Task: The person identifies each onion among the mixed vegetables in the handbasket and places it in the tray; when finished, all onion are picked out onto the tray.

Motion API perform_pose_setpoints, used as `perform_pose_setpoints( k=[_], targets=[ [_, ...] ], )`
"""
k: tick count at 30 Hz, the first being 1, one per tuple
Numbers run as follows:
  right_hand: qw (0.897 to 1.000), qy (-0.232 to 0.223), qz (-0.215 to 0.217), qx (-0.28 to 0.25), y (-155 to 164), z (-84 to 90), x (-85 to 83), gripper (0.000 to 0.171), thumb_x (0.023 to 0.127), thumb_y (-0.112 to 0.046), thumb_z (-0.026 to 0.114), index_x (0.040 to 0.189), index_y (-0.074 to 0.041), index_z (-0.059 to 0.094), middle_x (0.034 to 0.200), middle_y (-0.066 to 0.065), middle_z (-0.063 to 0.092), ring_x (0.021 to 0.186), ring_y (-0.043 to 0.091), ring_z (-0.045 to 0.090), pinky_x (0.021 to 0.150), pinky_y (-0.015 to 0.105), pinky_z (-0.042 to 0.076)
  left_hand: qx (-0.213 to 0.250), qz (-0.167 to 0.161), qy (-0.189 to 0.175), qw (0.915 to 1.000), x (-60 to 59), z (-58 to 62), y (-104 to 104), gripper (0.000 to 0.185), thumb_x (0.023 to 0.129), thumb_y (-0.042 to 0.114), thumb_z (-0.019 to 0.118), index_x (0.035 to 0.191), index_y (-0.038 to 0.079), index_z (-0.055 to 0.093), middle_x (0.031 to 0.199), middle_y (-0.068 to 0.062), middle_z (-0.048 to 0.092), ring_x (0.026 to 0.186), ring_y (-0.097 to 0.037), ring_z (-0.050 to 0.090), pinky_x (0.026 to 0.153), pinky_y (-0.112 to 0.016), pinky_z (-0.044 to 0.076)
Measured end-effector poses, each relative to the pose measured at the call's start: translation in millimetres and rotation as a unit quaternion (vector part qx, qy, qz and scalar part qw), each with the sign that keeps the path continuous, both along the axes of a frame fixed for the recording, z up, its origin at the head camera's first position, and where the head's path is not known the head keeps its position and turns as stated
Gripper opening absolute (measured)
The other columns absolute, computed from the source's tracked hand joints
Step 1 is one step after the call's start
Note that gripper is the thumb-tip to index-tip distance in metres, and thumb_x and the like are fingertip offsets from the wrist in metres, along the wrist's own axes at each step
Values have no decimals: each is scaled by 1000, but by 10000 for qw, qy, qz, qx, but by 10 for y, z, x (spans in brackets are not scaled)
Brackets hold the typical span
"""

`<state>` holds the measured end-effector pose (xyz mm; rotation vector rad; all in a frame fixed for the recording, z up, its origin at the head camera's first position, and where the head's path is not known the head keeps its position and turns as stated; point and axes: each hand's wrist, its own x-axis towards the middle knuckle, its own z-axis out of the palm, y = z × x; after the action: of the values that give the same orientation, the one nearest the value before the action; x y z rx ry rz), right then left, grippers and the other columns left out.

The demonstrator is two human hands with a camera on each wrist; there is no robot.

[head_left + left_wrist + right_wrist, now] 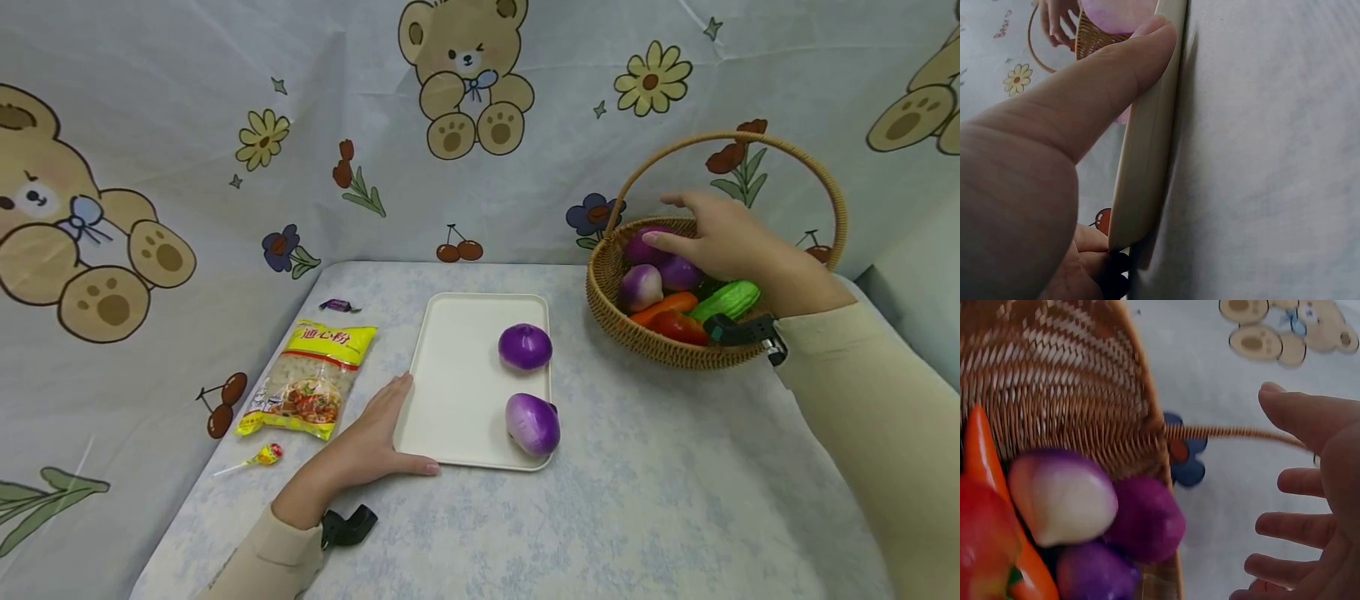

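Observation:
My left hand (360, 442) rests at the near left corner of a white rectangular tray (457, 375), its straight thumb along the near rim and its fingers on the left side. In the left wrist view the thumb (1116, 69) touches the tray's side wall (1147, 156). Two purple onions lie on the tray's right half, a darker one (525, 347) behind a paler one (532, 425). Over the wicker basket (600, 283) hovers my right hand (723, 237), fingers spread and holding nothing. Below it, the basket holds more purple onions (1066, 497).
Also in the basket are a carrot (988, 450), a red vegetable (678, 327) and a green cucumber-like vegetable (726, 302). The tall handle (750, 136) arches above. Left of the tray lie a yellow pasta bag (311, 379), a lollipop (266, 454) and a small purple-wrapped candy (339, 306).

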<state>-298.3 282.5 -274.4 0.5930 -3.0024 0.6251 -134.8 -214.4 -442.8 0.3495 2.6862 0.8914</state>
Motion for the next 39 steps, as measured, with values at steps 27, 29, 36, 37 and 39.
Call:
perform_pose_setpoints(
  k=[27, 29, 36, 37, 39],
  targets=[
    [9952, -680, -633, 317, 507, -187, -201, 97, 105, -65, 49, 159, 12, 26, 149, 47, 36, 129, 64, 40, 103, 78, 32, -58, 8, -35, 10000, -13, -7, 13, 148, 65, 73, 90, 170, 7, 9, 174, -13, 9, 159, -32, 7, 122, -60, 17],
    [9951, -673, -658, 311, 521, -214, -199, 97, 104, -64, 50, 158, 13, 27, 146, 47, 39, 126, 63, 44, 102, 77, 34, -62, -3, -24, 10000, -18, -14, 18, 148, 65, 74, 90, 170, 7, 8, 174, -13, 9, 159, -32, 7, 122, -60, 17],
    [9970, -387, -613, 270, 532, -326, -261, 91, 104, -58, 57, 152, 16, 35, 137, 47, 46, 123, 62, 46, 103, 75, 35, -114, 56, -26, 9999, -18, -28, 1, 149, 65, 74, 90, 170, 8, 8, 175, -13, 9, 159, -32, 8, 122, -59, 17],
    [9972, -345, -592, 287, 538, -343, -269, 89, 104, -54, 61, 151, 17, 36, 137, 47, 46, 123, 62, 46, 103, 75, 35, -127, 54, -29, 9999, -18, -28, -2, 148, 65, 74, 90, 170, 8, 8, 175, -12, 9, 159, -32, 8, 122, -59, 17],
    [9975, -305, -581, 257, 553, -375, -273, 82, 102, -43, 69, 149, 17, 39, 136, 47, 47, 122, 62, 46, 103, 74, 35, -145, 45, -25, 9999, -18, -26, -8, 148, 65, 74, 89, 170, 8, 8, 175, -12, 9, 159, -32, 8, 122, -59, 17]
  ],
)
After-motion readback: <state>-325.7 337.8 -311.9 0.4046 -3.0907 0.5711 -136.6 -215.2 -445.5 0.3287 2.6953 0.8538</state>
